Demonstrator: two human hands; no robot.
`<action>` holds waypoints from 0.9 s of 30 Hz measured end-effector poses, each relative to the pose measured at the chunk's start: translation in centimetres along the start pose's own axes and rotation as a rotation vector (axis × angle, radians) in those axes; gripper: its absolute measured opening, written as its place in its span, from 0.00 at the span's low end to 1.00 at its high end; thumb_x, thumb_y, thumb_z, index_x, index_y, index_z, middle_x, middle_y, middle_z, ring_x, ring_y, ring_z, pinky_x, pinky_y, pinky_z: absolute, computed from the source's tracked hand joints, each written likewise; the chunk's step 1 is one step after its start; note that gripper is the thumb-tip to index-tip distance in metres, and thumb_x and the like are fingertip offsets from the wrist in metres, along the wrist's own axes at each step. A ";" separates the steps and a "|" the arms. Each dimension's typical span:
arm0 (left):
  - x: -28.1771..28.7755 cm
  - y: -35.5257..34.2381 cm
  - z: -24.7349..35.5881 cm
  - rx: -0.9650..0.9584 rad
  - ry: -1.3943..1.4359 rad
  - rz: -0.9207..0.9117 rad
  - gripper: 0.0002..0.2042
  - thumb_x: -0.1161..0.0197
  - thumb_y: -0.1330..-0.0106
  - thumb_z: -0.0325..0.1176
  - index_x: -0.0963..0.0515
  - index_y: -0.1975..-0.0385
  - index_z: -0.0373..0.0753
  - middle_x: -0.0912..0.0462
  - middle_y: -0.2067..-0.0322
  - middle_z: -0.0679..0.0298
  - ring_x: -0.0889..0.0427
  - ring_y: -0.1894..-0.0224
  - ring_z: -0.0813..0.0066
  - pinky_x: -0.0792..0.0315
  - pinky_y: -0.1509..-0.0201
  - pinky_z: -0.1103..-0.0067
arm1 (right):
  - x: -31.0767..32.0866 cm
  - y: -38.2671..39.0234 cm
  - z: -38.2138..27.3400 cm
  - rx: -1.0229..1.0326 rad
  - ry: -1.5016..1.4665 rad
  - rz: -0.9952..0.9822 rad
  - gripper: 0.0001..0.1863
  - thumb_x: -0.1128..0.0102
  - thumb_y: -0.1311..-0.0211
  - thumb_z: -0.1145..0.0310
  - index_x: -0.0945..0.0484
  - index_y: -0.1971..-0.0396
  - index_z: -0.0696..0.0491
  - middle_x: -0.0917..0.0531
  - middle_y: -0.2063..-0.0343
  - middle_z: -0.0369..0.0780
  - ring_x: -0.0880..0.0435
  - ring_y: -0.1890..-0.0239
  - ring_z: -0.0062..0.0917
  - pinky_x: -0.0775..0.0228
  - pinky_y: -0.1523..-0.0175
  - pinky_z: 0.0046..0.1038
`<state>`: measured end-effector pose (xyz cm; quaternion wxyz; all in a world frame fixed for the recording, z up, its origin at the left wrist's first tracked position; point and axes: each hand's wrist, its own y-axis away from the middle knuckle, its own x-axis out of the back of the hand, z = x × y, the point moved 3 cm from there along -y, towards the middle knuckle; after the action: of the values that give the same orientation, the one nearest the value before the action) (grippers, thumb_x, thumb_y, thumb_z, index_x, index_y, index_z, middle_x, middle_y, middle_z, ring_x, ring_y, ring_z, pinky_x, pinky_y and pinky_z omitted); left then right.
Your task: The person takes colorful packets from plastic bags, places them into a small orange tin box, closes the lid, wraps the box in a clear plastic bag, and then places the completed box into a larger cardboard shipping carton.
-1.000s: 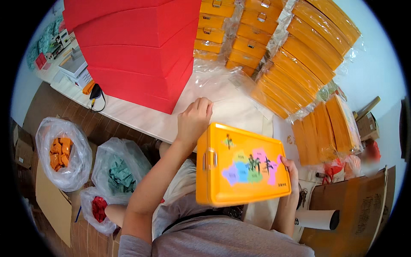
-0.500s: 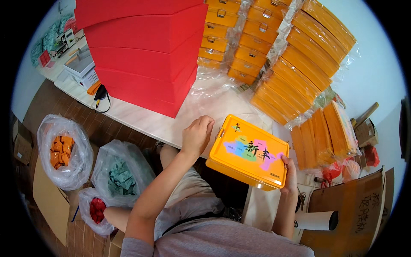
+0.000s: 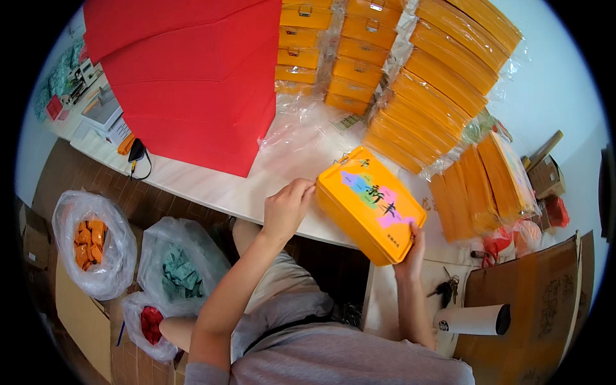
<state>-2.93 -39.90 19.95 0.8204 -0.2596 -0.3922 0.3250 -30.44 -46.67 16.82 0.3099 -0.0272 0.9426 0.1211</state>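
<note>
A yellow-orange lidded tin box (image 3: 346, 215) with a colourful map-like print and dark lettering is held tilted over the table's front edge. My right hand (image 3: 412, 253) grips its near right end, thumb on the lid and the other fingers hidden beneath. At the tin's left corner is my left hand (image 3: 287, 208), its fingers curled and pressed together, fingertips at or touching the edge. Whether anything is pinched there is hidden. On the tin's far left side a metal clasp (image 3: 341, 159) shows.
Large red boxes (image 3: 192, 96) are stacked at the back left. Plastic-wrapped yellow tins (image 3: 443, 83) tower behind. Clear bags of orange packets (image 3: 90, 240), green packets (image 3: 181, 269) and red packets (image 3: 151, 324) stand on the floor. Keys (image 3: 444, 290) and a white tumbler (image 3: 471, 319) lie at right.
The tin has turned clockwise and shifted slightly away with my right hand. My left hand, earlier apart from the tin, is now at its left corner. The whole view has shifted a little.
</note>
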 end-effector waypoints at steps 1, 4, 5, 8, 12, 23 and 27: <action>0.0 0.1 -0.2 0.038 -0.003 -0.005 0.03 0.40 0.39 0.31 0.26 0.68 0.42 0.19 0.70 0.67 0.18 0.73 0.69 0.25 0.72 0.75 | -0.4 0.4 0.6 0.010 -0.005 -0.035 0.25 0.51 0.33 0.60 0.44 0.40 0.53 0.28 0.49 0.43 0.25 0.47 0.28 0.30 0.43 0.29; 0.3 -0.1 0.2 0.103 -0.003 -0.010 0.03 0.40 0.39 0.31 0.27 0.68 0.42 0.19 0.71 0.66 0.18 0.73 0.68 0.25 0.72 0.75 | -2.0 2.1 0.8 0.198 0.157 0.038 0.29 0.51 0.33 0.63 0.51 0.37 0.52 0.33 0.45 0.43 0.29 0.45 0.29 0.32 0.42 0.30; 0.2 0.0 0.3 0.043 -0.020 -0.002 0.04 0.40 0.39 0.31 0.27 0.68 0.41 0.19 0.71 0.66 0.18 0.73 0.68 0.25 0.72 0.75 | -1.5 1.9 1.2 0.253 0.180 0.020 0.30 0.52 0.33 0.64 0.53 0.36 0.51 0.36 0.44 0.44 0.31 0.43 0.29 0.35 0.40 0.30; -0.5 0.3 0.7 -0.088 -0.040 -0.008 0.04 0.40 0.39 0.30 0.27 0.69 0.41 0.19 0.72 0.65 0.18 0.72 0.67 0.25 0.72 0.75 | -2.1 2.6 2.4 0.318 0.204 0.006 0.31 0.51 0.33 0.65 0.54 0.36 0.51 0.37 0.43 0.44 0.33 0.42 0.29 0.38 0.39 0.30; -0.1 0.4 0.6 -0.079 0.038 -0.076 0.04 0.39 0.39 0.29 0.27 0.70 0.40 0.19 0.72 0.64 0.19 0.71 0.66 0.25 0.71 0.75 | -2.8 2.7 2.8 0.210 0.132 0.003 0.32 0.50 0.34 0.66 0.54 0.35 0.52 0.37 0.43 0.43 0.36 0.40 0.29 0.43 0.36 0.30; -0.9 -1.0 1.2 -0.136 -0.046 -0.146 0.03 0.38 0.42 0.28 0.25 0.71 0.38 0.20 0.73 0.64 0.20 0.71 0.64 0.27 0.69 0.73 | -3.4 1.6 4.1 0.270 0.141 -0.043 0.27 0.50 0.35 0.64 0.45 0.38 0.52 0.30 0.47 0.40 0.30 0.43 0.27 0.38 0.39 0.30; -0.6 -0.9 1.3 -0.120 -0.010 -0.132 0.03 0.38 0.43 0.28 0.25 0.72 0.39 0.21 0.73 0.65 0.21 0.70 0.64 0.28 0.70 0.73 | -3.0 1.2 4.3 0.161 0.022 0.030 0.25 0.50 0.35 0.60 0.41 0.41 0.52 0.28 0.49 0.38 0.28 0.45 0.26 0.36 0.40 0.31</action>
<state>-3.97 -40.69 21.06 0.8212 -0.2801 -0.4314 0.2473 -25.64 -44.54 15.49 0.2989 0.0106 0.9529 0.0492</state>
